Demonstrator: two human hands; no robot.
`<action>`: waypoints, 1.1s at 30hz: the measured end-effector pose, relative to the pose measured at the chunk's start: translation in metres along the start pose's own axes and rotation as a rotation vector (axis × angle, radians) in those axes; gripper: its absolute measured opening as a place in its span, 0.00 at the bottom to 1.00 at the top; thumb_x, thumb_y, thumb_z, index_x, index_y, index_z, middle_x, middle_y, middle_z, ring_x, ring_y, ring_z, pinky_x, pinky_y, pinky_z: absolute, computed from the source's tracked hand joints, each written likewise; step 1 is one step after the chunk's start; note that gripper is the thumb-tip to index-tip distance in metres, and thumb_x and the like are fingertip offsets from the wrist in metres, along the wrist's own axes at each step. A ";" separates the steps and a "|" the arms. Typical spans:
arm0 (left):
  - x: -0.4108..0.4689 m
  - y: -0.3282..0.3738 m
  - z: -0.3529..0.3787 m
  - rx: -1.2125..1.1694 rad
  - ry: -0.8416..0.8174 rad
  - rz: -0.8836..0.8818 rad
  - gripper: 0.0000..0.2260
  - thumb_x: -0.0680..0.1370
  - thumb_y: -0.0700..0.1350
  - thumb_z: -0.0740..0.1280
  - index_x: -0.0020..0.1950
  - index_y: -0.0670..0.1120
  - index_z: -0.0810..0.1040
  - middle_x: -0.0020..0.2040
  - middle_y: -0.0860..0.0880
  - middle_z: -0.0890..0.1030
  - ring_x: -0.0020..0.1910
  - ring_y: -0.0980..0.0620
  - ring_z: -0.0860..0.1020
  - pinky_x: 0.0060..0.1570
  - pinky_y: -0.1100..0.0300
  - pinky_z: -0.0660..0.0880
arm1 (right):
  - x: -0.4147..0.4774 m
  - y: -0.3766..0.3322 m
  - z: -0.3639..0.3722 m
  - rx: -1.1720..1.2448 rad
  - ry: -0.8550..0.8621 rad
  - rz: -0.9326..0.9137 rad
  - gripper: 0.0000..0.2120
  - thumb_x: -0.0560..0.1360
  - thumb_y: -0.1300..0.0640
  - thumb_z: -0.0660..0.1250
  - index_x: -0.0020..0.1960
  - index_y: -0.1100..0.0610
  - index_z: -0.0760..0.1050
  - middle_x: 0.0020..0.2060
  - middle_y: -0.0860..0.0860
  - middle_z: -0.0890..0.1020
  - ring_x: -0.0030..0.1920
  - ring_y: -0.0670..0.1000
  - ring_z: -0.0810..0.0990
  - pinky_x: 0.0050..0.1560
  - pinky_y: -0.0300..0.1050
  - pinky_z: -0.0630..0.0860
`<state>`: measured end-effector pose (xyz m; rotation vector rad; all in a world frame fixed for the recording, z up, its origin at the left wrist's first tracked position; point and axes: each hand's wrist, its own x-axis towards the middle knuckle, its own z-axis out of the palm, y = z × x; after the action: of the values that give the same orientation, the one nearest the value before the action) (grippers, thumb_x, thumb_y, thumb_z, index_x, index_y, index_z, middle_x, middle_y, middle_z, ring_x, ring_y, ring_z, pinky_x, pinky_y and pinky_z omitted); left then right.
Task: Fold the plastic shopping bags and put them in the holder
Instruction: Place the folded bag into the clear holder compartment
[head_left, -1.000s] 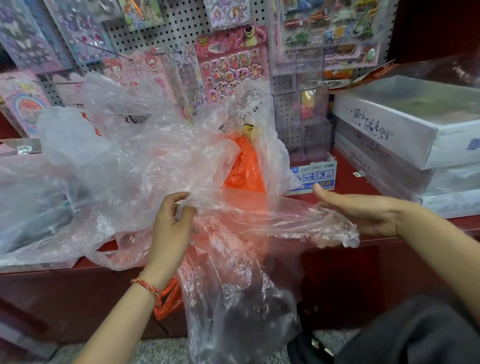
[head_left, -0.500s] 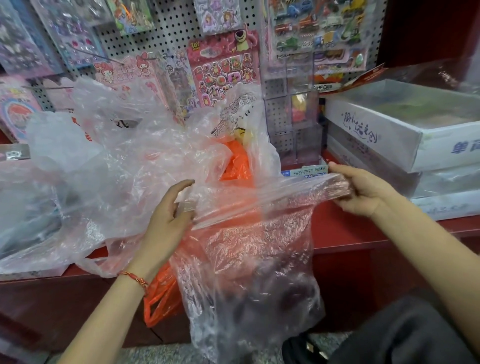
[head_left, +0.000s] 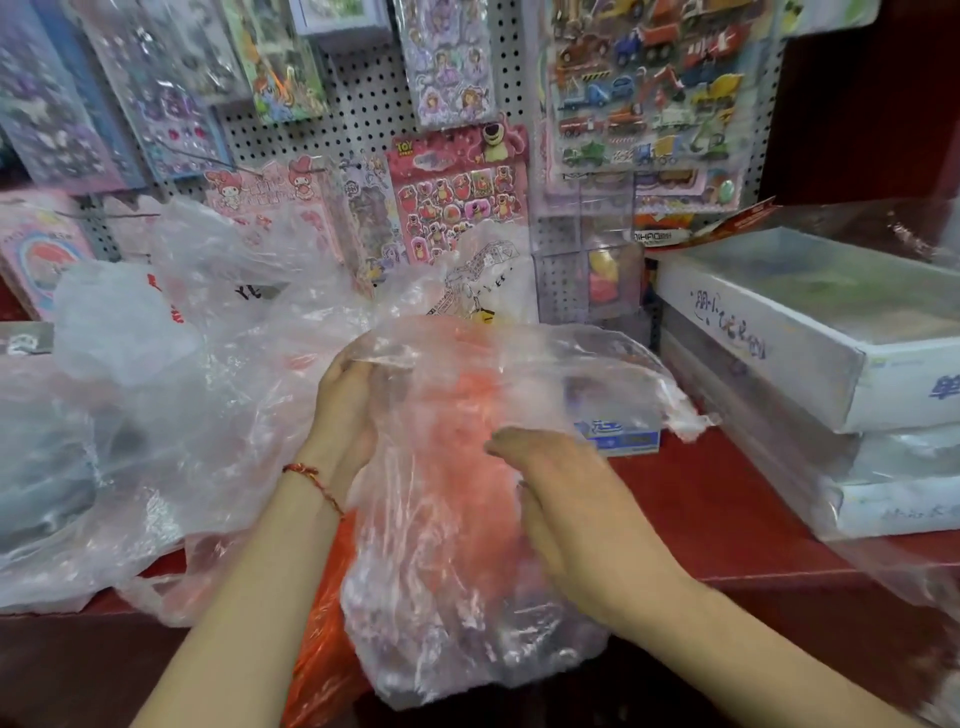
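Left hand grips the top edge of a clear bag, its fingers curled into the bunched plastic. The right hand lies against the bag's front with fingers straight and close together. It is blurred, so whether the thumb hooks any plastic cannot be told. The bag hangs between the two hands in front of the counter's edge. Its upper part arches over to the right and ends in a ragged tip above the counter.

Behind everything stands a pegboard hung with sticker sheets. Below it runs the red counter. At the right end sits a stack of white boxes, partly wrapped in film. At the left, a heap of clear bags covers the counter and spills over its front edge. An orange bag hangs just behind the held bag — its colour shows through the clear plastic higher up. A small blue and white box rests on the counter under the bag's arched top, near the white boxes. A red string bracelet circles the left wrist.
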<state>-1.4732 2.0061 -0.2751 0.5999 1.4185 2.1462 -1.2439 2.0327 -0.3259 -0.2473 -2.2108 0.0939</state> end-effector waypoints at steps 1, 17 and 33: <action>0.006 -0.002 -0.001 -0.022 -0.013 -0.044 0.15 0.72 0.33 0.66 0.57 0.44 0.79 0.41 0.48 0.82 0.37 0.52 0.80 0.33 0.65 0.75 | -0.005 0.008 0.018 -0.075 -0.162 0.041 0.21 0.71 0.56 0.56 0.64 0.53 0.68 0.60 0.55 0.77 0.59 0.53 0.75 0.60 0.46 0.71; -0.131 -0.009 -0.034 1.131 -0.083 -0.106 0.24 0.70 0.61 0.69 0.56 0.49 0.65 0.44 0.55 0.72 0.42 0.59 0.73 0.37 0.65 0.69 | 0.016 0.043 0.049 -0.051 -0.466 0.367 0.25 0.78 0.46 0.59 0.72 0.54 0.63 0.68 0.56 0.70 0.67 0.57 0.67 0.68 0.50 0.63; -0.104 -0.024 -0.061 0.497 0.117 -0.426 0.08 0.81 0.41 0.59 0.42 0.46 0.71 0.31 0.49 0.67 0.29 0.54 0.64 0.31 0.61 0.64 | -0.016 0.033 -0.033 0.637 -0.906 0.775 0.42 0.50 0.30 0.74 0.58 0.50 0.73 0.50 0.47 0.81 0.48 0.44 0.81 0.50 0.39 0.77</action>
<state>-1.4247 1.9064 -0.3292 0.3007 1.9607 1.5235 -1.2033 2.0607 -0.3234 -0.7952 -2.6401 1.5594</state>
